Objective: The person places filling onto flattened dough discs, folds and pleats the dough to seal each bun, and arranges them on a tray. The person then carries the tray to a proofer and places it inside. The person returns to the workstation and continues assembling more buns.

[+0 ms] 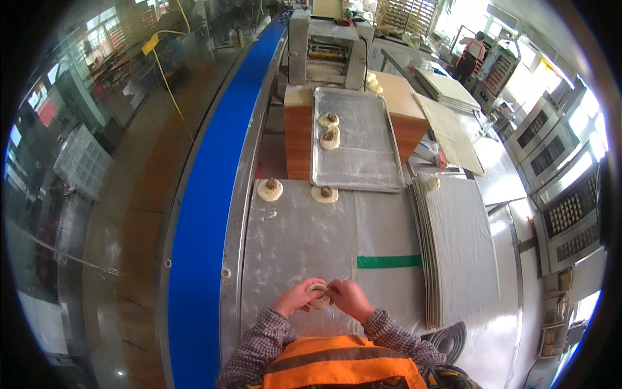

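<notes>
A dough wrapper (317,295) is held up close to my body, its rim raised into a cup. My left hand (293,299) curls around it from the left. My right hand (351,299) pinches its edge from the right; what lies inside is mostly hidden. Farther off on the grey worktop (295,240) lie two flat dough rounds topped with dark brown filling, a left one (269,190) and a right one (324,194). Two more filled rounds, a far one (328,120) and a near one (330,137), touch each other on the metal tray (369,149).
A blue conveyor belt (210,168) runs along my left. Behind the tray stands a metal machine (329,52). A stack of cloth-covered boards (457,246) is at my right, with a small dough piece (433,184) on it. Another person (472,57) stands far right near ovens (547,152).
</notes>
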`<move>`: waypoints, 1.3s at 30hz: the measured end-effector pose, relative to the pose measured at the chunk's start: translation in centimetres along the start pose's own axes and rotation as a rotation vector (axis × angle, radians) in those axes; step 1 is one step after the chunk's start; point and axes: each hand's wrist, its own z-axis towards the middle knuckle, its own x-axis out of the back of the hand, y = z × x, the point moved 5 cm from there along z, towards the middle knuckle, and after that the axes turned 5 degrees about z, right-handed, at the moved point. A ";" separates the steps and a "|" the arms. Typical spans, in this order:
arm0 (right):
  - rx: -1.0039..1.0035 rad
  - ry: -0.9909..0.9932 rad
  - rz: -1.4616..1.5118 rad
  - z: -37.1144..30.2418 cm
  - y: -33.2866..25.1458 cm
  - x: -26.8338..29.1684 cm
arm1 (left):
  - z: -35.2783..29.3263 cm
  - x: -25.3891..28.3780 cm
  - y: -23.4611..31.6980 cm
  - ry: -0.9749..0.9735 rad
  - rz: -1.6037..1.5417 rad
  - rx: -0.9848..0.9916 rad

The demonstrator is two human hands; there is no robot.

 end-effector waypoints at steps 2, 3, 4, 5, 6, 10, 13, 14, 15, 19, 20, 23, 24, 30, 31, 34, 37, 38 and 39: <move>-0.010 0.024 -0.035 0.0 0.1 0.0 | -0.2 0.0 -0.9 0.125 -0.090 0.098; 0.022 0.044 0.029 0.0 0.0 0.0 | -0.2 -0.2 -0.7 0.135 -0.056 0.063; 0.002 0.062 0.100 0.1 0.0 -0.1 | -0.2 -0.3 -0.6 0.150 -0.015 0.045; -0.049 0.041 0.187 0.3 0.2 -0.3 | -0.2 -0.2 -0.4 0.162 0.026 0.027; 0.010 0.061 0.099 0.5 -0.1 -0.2 | -0.1 -0.2 -0.2 0.152 0.072 -0.001; 0.209 -0.023 -0.494 1.2 -0.6 -0.8 | 0.6 -0.5 -0.3 -0.091 0.103 -0.020; 0.202 0.024 -0.176 0.9 -0.1 -0.4 | 1.1 -0.5 -1.2 -0.200 0.083 0.021; 0.154 0.067 0.042 1.0 0.1 -0.1 | 1.3 -0.6 -1.4 -0.218 0.157 0.020; 0.210 0.048 0.003 0.7 -0.1 -0.1 | 1.5 -0.4 -0.9 -0.185 0.228 -0.093; 0.140 0.090 -0.082 0.8 -0.4 0.6 | 1.2 -0.5 -0.6 -0.024 -0.296 -0.086; 0.000 0.081 0.019 0.9 0.2 0.7 | 0.9 -0.5 -1.0 0.049 -0.404 -0.009; 0.180 0.072 -0.166 1.3 -1.0 0.5 | 0.7 -0.9 -0.8 0.108 -0.313 -0.042; 0.148 0.103 -0.048 1.4 -0.8 0.6 | 0.8 -0.9 -0.7 0.118 -0.239 -0.088; 0.218 0.037 -0.218 1.9 -1.4 -0.6 | 3.4 0.0 -3.5 0.113 0.003 -0.054; 0.177 0.035 -0.158 1.9 -1.3 -0.5 | 3.9 0.0 -3.3 0.049 -0.088 -0.135; 0.127 0.063 -0.164 1.9 -1.6 -0.3 | 4.2 0.2 -2.6 -0.056 -0.222 -0.307; 0.038 0.079 -0.063 2.4 -1.1 -0.2 | 2.8 1.2 -1.6 0.085 -0.065 -0.365; -0.048 0.095 0.014 2.5 -0.5 -0.2 | 1.9 1.8 -0.7 0.190 -0.058 -0.504; -0.040 0.112 0.149 2.7 -0.3 -0.2 | 1.7 1.6 -0.9 0.117 -0.344 -0.390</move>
